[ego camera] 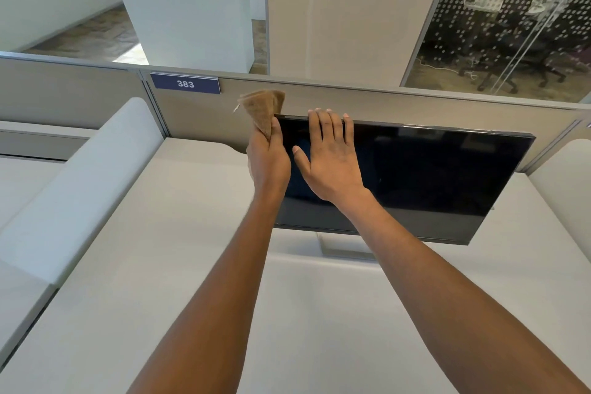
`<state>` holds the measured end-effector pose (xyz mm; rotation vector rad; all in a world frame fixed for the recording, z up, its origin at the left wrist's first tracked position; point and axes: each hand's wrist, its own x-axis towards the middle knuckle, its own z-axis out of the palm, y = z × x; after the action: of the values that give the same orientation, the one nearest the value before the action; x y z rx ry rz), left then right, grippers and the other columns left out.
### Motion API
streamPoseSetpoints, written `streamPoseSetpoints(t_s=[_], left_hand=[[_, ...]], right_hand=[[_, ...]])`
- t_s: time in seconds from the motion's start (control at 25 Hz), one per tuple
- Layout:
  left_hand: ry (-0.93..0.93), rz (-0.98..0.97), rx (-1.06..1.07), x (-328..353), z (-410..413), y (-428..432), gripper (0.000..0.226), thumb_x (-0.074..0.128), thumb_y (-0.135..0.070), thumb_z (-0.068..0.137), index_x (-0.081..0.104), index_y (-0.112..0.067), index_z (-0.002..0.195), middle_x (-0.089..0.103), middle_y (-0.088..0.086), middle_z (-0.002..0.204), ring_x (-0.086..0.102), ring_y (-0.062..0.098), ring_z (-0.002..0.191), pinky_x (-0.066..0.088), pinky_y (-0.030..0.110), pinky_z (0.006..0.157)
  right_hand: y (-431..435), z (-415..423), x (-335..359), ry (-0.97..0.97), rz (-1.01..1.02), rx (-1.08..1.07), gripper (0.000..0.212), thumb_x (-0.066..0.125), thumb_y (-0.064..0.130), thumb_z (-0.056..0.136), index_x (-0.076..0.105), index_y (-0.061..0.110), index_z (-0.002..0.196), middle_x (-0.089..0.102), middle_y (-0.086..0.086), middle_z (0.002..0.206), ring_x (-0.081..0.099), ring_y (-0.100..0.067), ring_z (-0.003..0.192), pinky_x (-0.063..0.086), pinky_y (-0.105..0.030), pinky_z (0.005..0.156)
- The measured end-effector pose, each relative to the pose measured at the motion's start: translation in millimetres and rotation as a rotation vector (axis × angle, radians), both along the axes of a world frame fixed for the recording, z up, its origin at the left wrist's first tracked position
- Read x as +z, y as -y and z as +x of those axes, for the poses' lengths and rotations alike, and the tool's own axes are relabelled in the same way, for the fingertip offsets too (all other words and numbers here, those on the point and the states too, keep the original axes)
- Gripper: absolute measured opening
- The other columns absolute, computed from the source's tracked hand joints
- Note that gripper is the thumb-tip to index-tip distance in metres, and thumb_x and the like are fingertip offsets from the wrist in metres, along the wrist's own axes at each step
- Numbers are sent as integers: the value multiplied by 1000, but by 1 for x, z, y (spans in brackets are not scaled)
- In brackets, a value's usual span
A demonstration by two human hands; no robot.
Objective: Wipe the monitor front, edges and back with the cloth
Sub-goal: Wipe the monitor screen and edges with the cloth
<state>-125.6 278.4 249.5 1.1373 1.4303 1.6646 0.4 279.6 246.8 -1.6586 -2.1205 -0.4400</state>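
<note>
A black flat monitor (pixel 431 182) stands on a silver stand (pixel 343 248) on a white desk (pixel 192 265), its screen dark. My left hand (pixel 268 160) grips a brown cloth (pixel 263 109) at the monitor's upper left corner; the cloth sticks up above the corner. My right hand (pixel 332 157) lies flat on the left part of the screen, fingers straight, fingertips reaching the top edge. The monitor's back is hidden.
A beige partition (pixel 383 102) with a blue plate reading 383 (pixel 185 84) runs right behind the monitor. White curved side dividers (pixel 80 182) flank the desk. Beyond stand a white planter (pixel 188 13), a pillar and a glass wall with office chairs.
</note>
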Motion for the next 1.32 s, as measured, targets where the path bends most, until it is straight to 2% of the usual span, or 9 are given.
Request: streamPoseSetpoints(t_s=[0.12, 0.32, 0.4, 0.52, 0.88, 1.0, 1.08, 1.2, 1.32], left_hand=[[65, -64, -10, -39, 2, 8, 25, 43, -53, 107, 65, -43, 113, 75, -18, 100, 71, 4, 96, 58, 37, 87], [258, -364, 12, -119, 8, 38, 32, 40, -54, 108, 63, -36, 122, 72, -3, 121, 67, 22, 118, 55, 45, 103], [289, -447, 50, -140, 10, 48, 28, 41, -49, 109, 61, -35, 121, 70, -2, 120, 64, 26, 122, 50, 41, 102], [235, -555, 110, -157, 18, 58, 31, 37, -50, 110, 59, -32, 124, 68, -4, 117, 61, 27, 119, 46, 51, 111], [-149, -137, 211, -58, 30, 32, 38, 35, -50, 107, 56, -36, 135, 72, -12, 124, 68, 18, 114, 53, 49, 100], [-57, -32, 161, -11, 21, 21, 36, 42, -49, 105, 64, -27, 124, 72, -15, 97, 68, 21, 93, 56, 44, 89], [10, 44, 90, 15, 14, 23, 37, 47, -46, 105, 65, -19, 122, 66, -20, 81, 60, 10, 77, 51, 32, 78], [159, 112, -82, 54, 6, 32, 36, 50, -39, 108, 62, -8, 123, 61, -13, 85, 53, 8, 79, 43, 37, 79], [246, 116, -305, 91, 3, 48, 28, 50, -34, 110, 66, -11, 115, 77, 2, 98, 75, 19, 88, 59, 33, 76]], right_hand=[[0, 1, 0, 14, 9, -8, 73, 29, 55, 104, 31, 6, 158, 38, -14, 159, 31, -34, 152, 14, -55, 130], [0, 2, -2, 33, 4, -13, 72, 26, 55, 106, 29, 7, 159, 37, -14, 161, 30, -34, 153, 16, -56, 130], [0, 2, -3, 43, 5, -18, 73, 26, 56, 106, 29, 7, 160, 37, -14, 162, 30, -34, 154, 16, -56, 130], [0, 3, -3, 46, 5, -12, 73, 26, 56, 107, 27, 7, 161, 35, -14, 163, 29, -34, 155, 15, -55, 130], [6, 12, 4, -41, -9, 78, 67, 26, 49, 107, 32, 8, 160, 39, -11, 162, 31, -29, 154, 15, -51, 131], [4, 21, 16, -129, -37, 140, 62, 22, 44, 109, 39, 12, 159, 44, -6, 163, 36, -23, 152, 18, -43, 131], [3, 29, 26, -178, -94, 187, 57, 26, 43, 111, 42, 16, 159, 46, -2, 163, 39, -20, 151, 20, -39, 129], [5, 36, 39, -303, -236, 254, 59, 35, 52, 111, 41, 18, 159, 46, -2, 163, 37, -21, 152, 23, -41, 129], [11, 33, 56, -748, -425, 363, 70, 45, 63, 104, 39, 21, 160, 46, -1, 162, 39, -19, 151, 31, -39, 124]])
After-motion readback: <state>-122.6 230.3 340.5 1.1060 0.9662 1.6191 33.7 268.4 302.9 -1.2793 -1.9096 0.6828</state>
